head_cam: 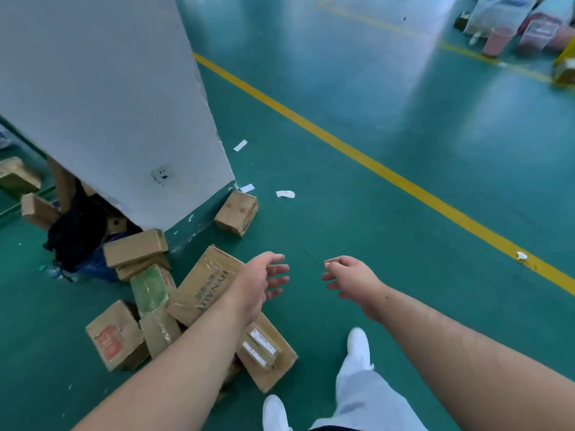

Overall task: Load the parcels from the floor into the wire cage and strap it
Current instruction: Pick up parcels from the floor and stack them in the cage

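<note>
We see brown cardboard parcels (202, 284) heaped on the green floor (373, 213) at the lower left of the frame, tilted against one another. One, the green parcel (149, 287), seems film-wrapped. A lone parcel (237, 213) lies apart near centre, just beside the white pillar (109, 104).

A: Location type?
B: Warehouse or parcel sorting hall. Wide open bay, glossy green coated floor (389, 219), yellow lane line (342, 144) painted across it.
A: Other evidence?
B: Taped cardboard parcels (202, 284) heaped against a white pillar (109, 104). Label scraps (285, 194) lying loose. Filled sacks (497, 14) at the far edge.
</note>
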The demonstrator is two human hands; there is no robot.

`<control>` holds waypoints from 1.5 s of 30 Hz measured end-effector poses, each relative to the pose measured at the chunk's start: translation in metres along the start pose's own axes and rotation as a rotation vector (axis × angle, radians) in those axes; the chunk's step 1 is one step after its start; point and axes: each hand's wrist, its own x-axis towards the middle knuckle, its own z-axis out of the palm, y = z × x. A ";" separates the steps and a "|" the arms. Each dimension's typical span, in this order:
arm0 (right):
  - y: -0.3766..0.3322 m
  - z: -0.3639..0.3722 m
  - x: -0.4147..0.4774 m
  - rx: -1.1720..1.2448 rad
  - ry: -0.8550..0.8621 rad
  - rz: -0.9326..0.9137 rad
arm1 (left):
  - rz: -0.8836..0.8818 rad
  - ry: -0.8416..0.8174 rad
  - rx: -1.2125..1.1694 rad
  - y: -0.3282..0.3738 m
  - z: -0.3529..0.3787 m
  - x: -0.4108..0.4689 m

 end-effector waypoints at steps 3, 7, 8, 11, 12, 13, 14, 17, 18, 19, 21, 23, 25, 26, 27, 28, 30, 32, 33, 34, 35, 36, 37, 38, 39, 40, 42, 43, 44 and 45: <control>-0.019 -0.046 0.053 -0.014 -0.004 0.012 | -0.040 0.041 0.010 0.021 0.041 0.049; -0.063 -0.107 0.124 -0.076 -0.041 0.029 | -0.073 0.062 -0.051 0.058 0.086 0.098; -0.076 -0.117 0.140 -0.104 -0.050 0.027 | -0.068 0.066 -0.064 0.068 0.092 0.107; -0.119 -0.131 0.181 -0.179 -0.074 0.009 | -0.040 0.137 -0.124 0.101 0.099 0.124; -0.134 -0.130 0.191 -0.198 -0.089 0.007 | -0.036 0.165 -0.159 0.110 0.096 0.126; -0.149 -0.126 0.201 -0.210 -0.109 0.000 | -0.030 0.186 -0.191 0.118 0.092 0.128; -0.163 -0.120 0.211 -0.219 -0.134 -0.009 | -0.028 0.206 -0.215 0.126 0.085 0.131; -0.200 -0.096 0.246 -0.251 -0.206 -0.022 | -0.032 0.295 -0.257 0.147 0.055 0.152; -0.209 -0.088 0.255 -0.266 -0.224 -0.024 | -0.041 0.327 -0.282 0.152 0.044 0.161; -0.218 -0.079 0.266 -0.288 -0.242 -0.030 | -0.045 0.361 -0.306 0.156 0.033 0.172; -0.239 -0.061 0.290 -0.338 -0.269 -0.040 | -0.055 0.418 -0.341 0.165 0.011 0.199; -0.257 -0.049 0.308 -0.380 -0.274 -0.027 | -0.098 0.435 -0.347 0.169 -0.007 0.219; -0.278 -0.037 0.323 -0.413 -0.282 -0.031 | -0.123 0.417 -0.336 0.178 -0.024 0.233; -0.290 -0.031 0.331 -0.438 -0.286 -0.038 | -0.125 0.414 -0.331 0.184 -0.034 0.241; -0.304 -0.024 0.340 -0.469 -0.292 -0.035 | -0.129 0.427 -0.336 0.190 -0.047 0.248; -0.314 -0.019 0.348 -0.493 -0.289 -0.031 | -0.131 0.445 -0.338 0.196 -0.057 0.254; -0.332 -0.007 0.364 -0.521 -0.293 -0.036 | -0.127 0.483 -0.350 0.206 -0.078 0.268; -0.343 0.005 0.380 -0.529 -0.307 -0.033 | -0.144 0.500 -0.372 0.211 -0.095 0.282; -0.348 0.011 0.390 -0.543 -0.320 -0.027 | -0.164 0.503 -0.388 0.213 -0.102 0.292; -0.352 0.016 0.398 -0.564 -0.332 -0.018 | -0.179 0.510 -0.407 0.214 -0.107 0.300; -0.354 0.022 0.409 -0.593 -0.344 -0.005 | -0.192 0.526 -0.429 0.215 -0.111 0.309; -0.357 0.028 0.419 -0.622 -0.358 0.012 | -0.204 0.545 -0.455 0.214 -0.114 0.317; -0.359 0.032 0.430 -0.649 -0.371 0.032 | -0.223 0.561 -0.476 0.213 -0.116 0.325; -0.362 0.037 0.442 -0.679 -0.388 0.047 | -0.246 0.577 -0.495 0.212 -0.116 0.331; -0.365 0.042 0.454 -0.708 -0.406 0.059 | -0.268 0.591 -0.513 0.212 -0.116 0.336; -0.371 0.049 0.468 -0.731 -0.430 0.069 | -0.283 0.602 -0.534 0.213 -0.118 0.341; -0.384 0.063 0.497 -0.762 -0.471 0.075 | -0.306 0.623 -0.545 0.217 -0.122 0.352; -0.391 0.072 0.515 -0.788 -0.492 0.079 | -0.322 0.640 -0.547 0.219 -0.127 0.360; -0.398 0.082 0.533 -0.818 -0.515 0.085 | -0.332 0.663 -0.541 0.220 -0.132 0.367; -0.403 0.091 0.549 -0.848 -0.533 0.093 | -0.342 0.688 -0.524 0.221 -0.137 0.373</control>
